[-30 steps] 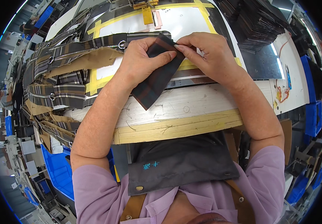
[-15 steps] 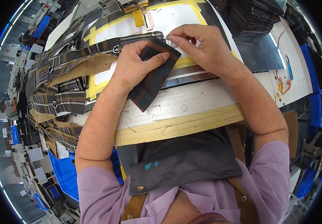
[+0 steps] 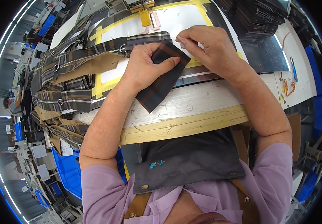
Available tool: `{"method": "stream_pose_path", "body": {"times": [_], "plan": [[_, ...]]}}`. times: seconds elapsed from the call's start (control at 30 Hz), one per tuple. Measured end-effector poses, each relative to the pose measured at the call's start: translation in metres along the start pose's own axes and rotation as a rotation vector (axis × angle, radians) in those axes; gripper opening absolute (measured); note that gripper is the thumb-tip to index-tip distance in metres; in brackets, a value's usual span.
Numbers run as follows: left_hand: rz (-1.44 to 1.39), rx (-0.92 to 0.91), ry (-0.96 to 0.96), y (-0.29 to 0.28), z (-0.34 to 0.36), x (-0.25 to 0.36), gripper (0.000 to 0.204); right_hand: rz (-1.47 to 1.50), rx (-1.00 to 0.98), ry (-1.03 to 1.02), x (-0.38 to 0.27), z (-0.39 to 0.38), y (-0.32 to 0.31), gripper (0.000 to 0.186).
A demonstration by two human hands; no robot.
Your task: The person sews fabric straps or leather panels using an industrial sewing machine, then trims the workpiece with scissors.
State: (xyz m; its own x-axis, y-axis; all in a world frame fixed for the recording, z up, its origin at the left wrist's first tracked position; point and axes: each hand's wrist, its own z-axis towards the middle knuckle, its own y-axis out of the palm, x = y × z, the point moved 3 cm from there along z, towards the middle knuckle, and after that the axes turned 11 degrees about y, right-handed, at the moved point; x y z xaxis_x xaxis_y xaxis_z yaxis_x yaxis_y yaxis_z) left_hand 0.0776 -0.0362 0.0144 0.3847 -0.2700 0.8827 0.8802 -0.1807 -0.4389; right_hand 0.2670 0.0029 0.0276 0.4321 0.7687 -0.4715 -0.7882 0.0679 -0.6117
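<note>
My left hand (image 3: 146, 68) grips a dark plaid fabric piece (image 3: 165, 72) with reddish-brown stripes, thumb lying across its face. The piece is tilted above the table's front part, its lower corner pointing toward me. Just off its upper right corner, my right hand (image 3: 215, 50) is closed in a pinch. Something small and whitish shows at those fingertips, too small to name. Left of my left hand lie several brown-and-grey plaid strips with zippers (image 3: 90, 56) and metal rings, some backed with tan material.
Yellow tape (image 3: 99, 80) frames a white sheet on the table, below a machine part with a yellow block (image 3: 145, 18). A tall stack of dark pieces (image 3: 258, 18) stands at the back right. Blue-handled snips (image 3: 294, 69) lie at right; a blue bin (image 3: 65, 168) sits lower left.
The whole view has shifted slightly, so the scene sits further right. Both hands keep nearly the same pose, and the fabric piece stays in my left hand.
</note>
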Motion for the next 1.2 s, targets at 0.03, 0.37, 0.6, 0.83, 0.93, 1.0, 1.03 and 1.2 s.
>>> {"method": "stream_pose_path", "body": {"times": [0.03, 0.37, 0.6, 0.83, 0.93, 1.0, 1.03, 1.2], "plan": [[-0.004, -0.005, -0.005, 0.000, 0.000, 0.000, 0.026, 0.046, -0.005, 0.045, 0.001, 0.000, -0.001, 0.013], [0.010, -0.002, -0.020, 0.001, -0.001, 0.001, 0.025, -0.002, -0.046, -0.039, -0.005, -0.002, 0.006, 0.014], [0.003, 0.027, 0.000, 0.002, 0.000, 0.002, 0.028, -0.079, -0.005, -0.087, -0.005, -0.002, 0.005, 0.014], [0.005, 0.012, -0.012, 0.001, 0.000, -0.001, 0.028, 0.084, -0.060, 0.065, -0.003, -0.001, 0.004, 0.015], [0.007, 0.013, 0.030, 0.002, 0.000, 0.000, 0.028, 0.053, -0.045, -0.006, -0.005, -0.002, 0.008, 0.015], [-0.001, 0.022, 0.002, 0.002, 0.000, 0.000, 0.028, 0.026, -0.051, -0.023, -0.005, -0.002, 0.009, 0.015], [0.000, 0.023, 0.002, 0.002, 0.000, 0.001, 0.028, -0.003, -0.044, -0.049, -0.005, -0.003, 0.010, 0.014], [0.005, 0.026, -0.014, 0.002, 0.000, 0.000, 0.026, -0.085, -0.006, -0.087, -0.003, -0.003, 0.008, 0.013]]}}
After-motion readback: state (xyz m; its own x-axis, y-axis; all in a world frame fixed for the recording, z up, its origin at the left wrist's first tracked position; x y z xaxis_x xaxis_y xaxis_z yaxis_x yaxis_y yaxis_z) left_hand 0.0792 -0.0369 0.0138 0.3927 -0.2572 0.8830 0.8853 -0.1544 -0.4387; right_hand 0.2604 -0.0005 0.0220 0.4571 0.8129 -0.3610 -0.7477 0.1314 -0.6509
